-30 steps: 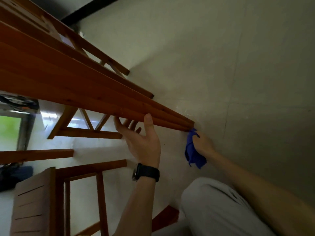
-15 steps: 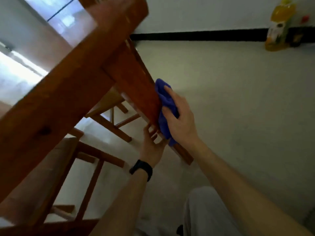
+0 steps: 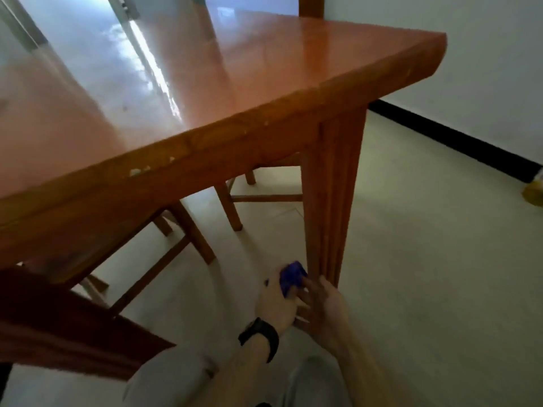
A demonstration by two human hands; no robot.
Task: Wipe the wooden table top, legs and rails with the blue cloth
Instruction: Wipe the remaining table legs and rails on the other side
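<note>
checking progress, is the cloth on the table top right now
No, the cloth is down by the foot of the leg, close to the floor and well below the top.

the pale floor [image 3: 426, 259] bears the wooden table [image 3: 264, 133], chairs [image 3: 232, 210] beneath it and a yellowish item [image 3: 533, 193].

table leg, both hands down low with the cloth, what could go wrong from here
1. The blue cloth is bunched small between the left hand and right hand; which one grips it is blurred, so it may drop to the floor.
2. The table leg has vertical grooves that a wadded cloth could skip.
3. The table top overhangs the hands; rising quickly might mean a bumped head.
</note>
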